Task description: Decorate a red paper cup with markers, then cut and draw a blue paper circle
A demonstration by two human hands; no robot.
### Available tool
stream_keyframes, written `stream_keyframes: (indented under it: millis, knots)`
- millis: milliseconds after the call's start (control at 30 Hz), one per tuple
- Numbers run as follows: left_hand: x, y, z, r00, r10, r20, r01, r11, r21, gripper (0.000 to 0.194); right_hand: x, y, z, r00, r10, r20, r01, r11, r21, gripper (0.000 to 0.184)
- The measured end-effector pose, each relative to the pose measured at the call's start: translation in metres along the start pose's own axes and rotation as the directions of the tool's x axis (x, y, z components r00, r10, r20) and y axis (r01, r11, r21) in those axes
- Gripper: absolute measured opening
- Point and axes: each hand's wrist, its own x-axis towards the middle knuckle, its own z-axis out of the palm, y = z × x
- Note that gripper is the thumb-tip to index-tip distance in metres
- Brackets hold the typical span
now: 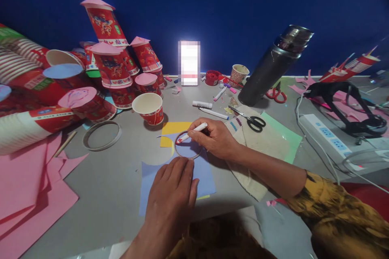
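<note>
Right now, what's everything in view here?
Paper cups: many, mostly red, left, back and right
Pink paper: many, pink, left and right
Rings: two, grey and darker, left and centre
Craft paper: several, blue and yellow, centre
Markers: several, mostly white, centre
Scissors: two, black and red, right
Flask: one, black, back right
Screen: one, white, back
Cloth: one, beige, right
Green sheet: one, green, right
Power strip: one, white, right
Strapped frame: one, black, right
Table: one, grey, below
Wall: one, blue, behind
Left grip: one, on paper
Right grip: one, holding marker
</note>
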Motion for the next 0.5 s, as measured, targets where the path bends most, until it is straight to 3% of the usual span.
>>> stream_keyframes:
  millis: [333,500]
  knots:
    - [0.001,0.000,-0.003,1.000,0.006,-0.001,-0.006,1.000,-0.001,0.025,0.002,-0.004,-0.009,0.990,0.072,0.119,-0.076,0.996,0.036,0.025]
    - [0.000,0.001,-0.003,1.000,-0.006,0.019,0.006,1.000,-0.008,0.025,0.010,-0.008,-0.016,0.978,0.119,0.170,-0.113,0.992,-0.049,0.033]
